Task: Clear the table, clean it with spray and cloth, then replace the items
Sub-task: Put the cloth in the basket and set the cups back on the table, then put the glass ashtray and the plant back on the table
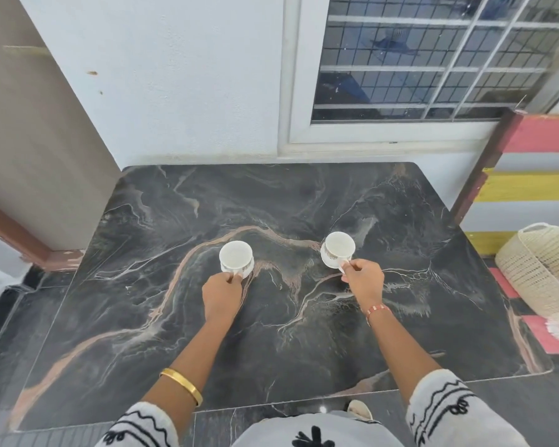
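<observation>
Table [304,333]: dark polished marble slab, rounded corners, pale and pinkish veins, glossy. My sleeves nearest, white knit with black embroidery; gold bangle [183,383] on left forearm, red-white beaded band [377,311] on right wrist. My left hand [221,295] pinches handle of left cup [237,259]; my right hand [363,279] pinches handle of right cup [339,250]. Both cups white glazed ceramic, round, patterned band on wall, mid-table, well apart; cannot tell whether resting or just lifted. Woven cream basket [539,266] on floor to right. Beyond: white wall, grilled window [433,59].
</observation>
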Motion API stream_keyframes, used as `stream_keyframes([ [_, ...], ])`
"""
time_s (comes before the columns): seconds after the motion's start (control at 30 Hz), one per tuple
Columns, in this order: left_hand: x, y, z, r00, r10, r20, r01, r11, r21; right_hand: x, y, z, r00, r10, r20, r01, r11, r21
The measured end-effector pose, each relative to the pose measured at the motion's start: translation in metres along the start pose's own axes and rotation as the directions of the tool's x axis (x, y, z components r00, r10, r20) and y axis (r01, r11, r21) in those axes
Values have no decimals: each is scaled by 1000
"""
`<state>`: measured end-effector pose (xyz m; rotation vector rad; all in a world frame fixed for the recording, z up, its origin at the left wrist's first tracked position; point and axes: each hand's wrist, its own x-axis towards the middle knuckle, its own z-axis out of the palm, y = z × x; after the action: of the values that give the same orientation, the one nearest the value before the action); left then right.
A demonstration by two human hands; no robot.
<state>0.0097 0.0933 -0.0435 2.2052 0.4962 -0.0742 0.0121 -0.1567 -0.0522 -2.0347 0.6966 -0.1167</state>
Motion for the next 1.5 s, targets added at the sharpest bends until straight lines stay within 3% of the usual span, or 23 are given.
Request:
stream_keyframes([
  [0.2, -8, 4, -2, 1000, -12, 2, 12, 1000, -1, -6, -4, -4, 1000, 15, 3, -15, 1000, -24],
  [0.33, -20, 8, 2, 989, -86, -124, 63, 983, -175, -18, -4, -13, 997, -25, -73, 22, 999, -32],
  [0.43, -34, 19, 8, 980, 20, -199, -60, 979, -196, -22, 0, -18, 994, -83, -65, 76, 993, -93],
  [0.63, -67, 55, 42, 932, 323, -165, -352, 915, -197, -30, 16, -37, 994, -110, -19, 105, 977, -188],
  [0.97, -136, 127, 154, 839, 530, 124, -484, 830, -277, -6, 65, -151, 985, -127, -115, 101, 971, -215],
  [1.27, -227, 224, 302, 797, 529, 291, -417, 831, -369, 46, 156, -299, 986, -79, -149, 48, 977, -206],
  [1.5, -285, 286, 402, 763, 495, 416, -386, 865, -320, 75, 214, -409, 983, -2, -182, -44, 968, -249],
])
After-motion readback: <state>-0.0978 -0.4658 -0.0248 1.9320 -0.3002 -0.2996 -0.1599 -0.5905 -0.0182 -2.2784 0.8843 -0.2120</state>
